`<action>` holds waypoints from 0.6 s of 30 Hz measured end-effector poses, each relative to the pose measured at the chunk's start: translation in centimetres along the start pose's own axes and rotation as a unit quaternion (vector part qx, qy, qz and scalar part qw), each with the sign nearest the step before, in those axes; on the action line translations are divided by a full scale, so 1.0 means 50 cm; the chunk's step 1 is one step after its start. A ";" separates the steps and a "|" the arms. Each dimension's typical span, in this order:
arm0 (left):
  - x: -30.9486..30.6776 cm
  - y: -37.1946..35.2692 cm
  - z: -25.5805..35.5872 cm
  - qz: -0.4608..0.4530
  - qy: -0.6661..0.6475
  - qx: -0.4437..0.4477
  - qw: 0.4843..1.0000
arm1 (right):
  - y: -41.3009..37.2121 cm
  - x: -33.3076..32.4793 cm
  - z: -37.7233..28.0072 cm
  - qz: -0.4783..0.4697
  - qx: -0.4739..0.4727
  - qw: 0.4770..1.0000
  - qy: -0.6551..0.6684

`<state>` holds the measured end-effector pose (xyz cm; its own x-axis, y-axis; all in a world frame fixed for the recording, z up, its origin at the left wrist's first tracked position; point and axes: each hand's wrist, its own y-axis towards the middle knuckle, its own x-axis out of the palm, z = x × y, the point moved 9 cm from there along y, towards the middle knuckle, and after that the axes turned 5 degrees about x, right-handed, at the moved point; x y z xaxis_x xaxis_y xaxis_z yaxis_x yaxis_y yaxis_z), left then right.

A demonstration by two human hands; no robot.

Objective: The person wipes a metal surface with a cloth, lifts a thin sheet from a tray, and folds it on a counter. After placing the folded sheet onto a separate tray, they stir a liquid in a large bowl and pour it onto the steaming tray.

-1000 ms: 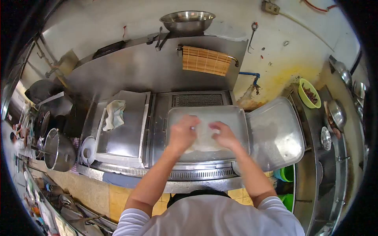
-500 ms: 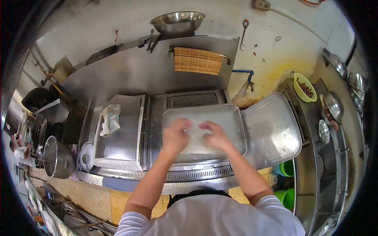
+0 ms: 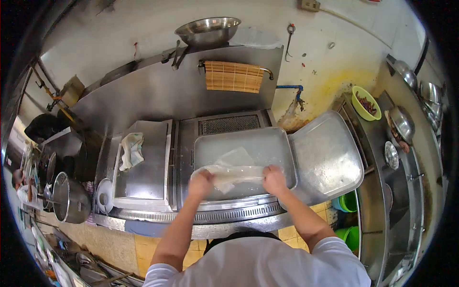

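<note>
A pale, translucent sheet, thin and wet-looking, stretches sideways over the near half of a shallow metal tray. My left hand is closed on its left end, close to the tray's left side. Its right end is gripped in my right hand, toward the tray's right side. Between the hands the sheet is bunched into a band, and a flatter, pointed part spreads behind it. The material's exact kind does not show. Cloudy whitish liquid appears to lie in the tray.
Right of the tray, a second metal tray slants. Left stands a steel work surface with a crumpled cloth. A rolled bamboo mat hangs behind. A yellow-green bowl sits at the right; a large pot stands left.
My hands have moved apart and slightly nearer to me. The sheet, blurred under them before, is now drawn out lengthwise between them.
</note>
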<state>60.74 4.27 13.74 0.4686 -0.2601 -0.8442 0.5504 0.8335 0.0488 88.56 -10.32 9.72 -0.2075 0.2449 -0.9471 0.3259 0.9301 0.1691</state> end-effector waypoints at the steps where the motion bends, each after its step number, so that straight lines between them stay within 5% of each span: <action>1: 0.082 -0.014 -0.006 -0.090 0.046 0.008 0.995 | 0.004 0.042 0.018 -0.056 0.023 0.998 -0.028; 2: 0.157 -0.030 -0.023 -0.180 0.091 0.016 0.979 | 0.008 0.111 0.049 -0.112 0.046 0.991 -0.056; 5: 0.219 -0.021 -0.045 -0.168 0.054 0.052 0.983 | 0.026 0.106 0.062 -0.209 0.115 0.968 -0.074; 8: 0.088 0.022 0.083 -0.051 -0.011 0.127 0.991 | 0.095 -0.002 -0.021 -0.185 0.101 0.977 -0.006; 10: -0.042 0.044 0.202 0.052 -0.133 0.137 0.980 | 0.137 -0.124 -0.133 -0.055 0.026 0.947 0.316; 13: -0.175 0.049 0.303 0.167 -0.229 0.165 0.945 | 0.151 -0.182 -0.257 -0.125 0.003 0.872 0.474; 16: -0.302 0.034 0.321 0.237 -0.218 0.183 0.929 | 0.117 -0.146 -0.205 -0.157 0.050 0.927 0.336; 18: -0.379 0.017 0.256 0.316 -0.290 0.157 0.890 | 0.100 -0.037 -0.041 -0.132 0.089 0.951 0.267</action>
<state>61.16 3.67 36.62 0.9804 -0.0718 -0.1833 0.1743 0.7493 0.6389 88.67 -5.57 12.86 -0.7264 0.1569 -0.6691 0.3383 0.9291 -0.1494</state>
